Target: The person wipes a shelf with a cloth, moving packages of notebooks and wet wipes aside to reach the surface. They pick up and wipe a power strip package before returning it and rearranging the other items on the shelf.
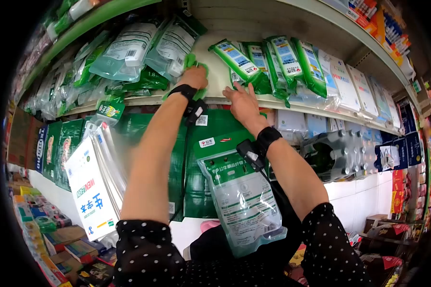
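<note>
My left hand (pixel 194 76) is closed over a bright green cloth (pixel 190 60) on the pale shelf board (pixel 217 71). Just left of it lie clear-and-green plastic packages (pixel 170 50), crowded together. My right hand (pixel 244 103) rests at the shelf's front edge with its fingers apart and nothing in them. Beyond its fingertips, several green wrapped packs (pixel 238 60) lean in a slanted row. A large clear-and-green package (pixel 244 201) hangs or lies below my right forearm; what supports it is hidden.
A stack of white exercise books (pixel 93 184) stands low on the left. Dark green cartons (pixel 196 191) are under the shelf, with shrink-wrapped bottles (pixel 337 155) to the right. White booklets (pixel 359 88) fill the shelf's right end. An upper shelf edge (pixel 345 21) overhangs.
</note>
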A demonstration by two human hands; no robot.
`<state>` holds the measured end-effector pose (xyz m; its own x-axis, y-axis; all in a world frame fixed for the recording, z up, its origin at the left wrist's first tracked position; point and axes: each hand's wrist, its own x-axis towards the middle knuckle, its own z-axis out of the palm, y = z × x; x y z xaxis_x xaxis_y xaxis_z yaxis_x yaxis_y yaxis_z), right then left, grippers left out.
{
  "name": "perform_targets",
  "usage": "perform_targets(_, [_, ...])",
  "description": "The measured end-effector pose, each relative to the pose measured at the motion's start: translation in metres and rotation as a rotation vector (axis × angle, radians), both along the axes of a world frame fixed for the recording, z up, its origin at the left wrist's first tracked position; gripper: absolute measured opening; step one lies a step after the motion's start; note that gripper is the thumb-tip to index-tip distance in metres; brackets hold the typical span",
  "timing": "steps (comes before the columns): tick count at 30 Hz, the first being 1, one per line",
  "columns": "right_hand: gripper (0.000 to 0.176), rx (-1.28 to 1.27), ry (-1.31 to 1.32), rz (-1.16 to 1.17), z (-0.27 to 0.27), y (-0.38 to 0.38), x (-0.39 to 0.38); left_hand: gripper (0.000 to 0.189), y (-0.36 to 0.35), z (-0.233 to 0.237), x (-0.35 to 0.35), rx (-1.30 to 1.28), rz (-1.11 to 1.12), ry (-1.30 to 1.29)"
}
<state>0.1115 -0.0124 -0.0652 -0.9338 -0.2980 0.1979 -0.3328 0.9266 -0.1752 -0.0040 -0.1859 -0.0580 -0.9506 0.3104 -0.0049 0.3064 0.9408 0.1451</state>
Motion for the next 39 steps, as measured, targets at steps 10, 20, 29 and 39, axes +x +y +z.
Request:
perform_targets(10, [0.048, -0.064, 0.003, -0.005, -0.007, 0.002, -0.003, 0.059, 0.027, -0.006, -0.051, 0.188, 0.307, 0.004])
perform_targets(20, [0.049, -0.022, -0.042, -0.037, -0.004, -0.001, -0.004, 0.023, 0.013, -0.015, -0.027, -0.094, 0.145, 0.203])
perform_targets(29, [0.049, -0.073, -0.064, -0.053, -0.004, 0.001, -0.003, 0.024, 0.003, 0.001, 0.014, -0.196, 0.202, 0.1])
perform_targets(39, [0.048, -0.111, -0.041, -0.04, -0.01, 0.003, -0.001, 0.039, -0.038, 0.068, 0.046, -0.286, -0.035, -0.21])
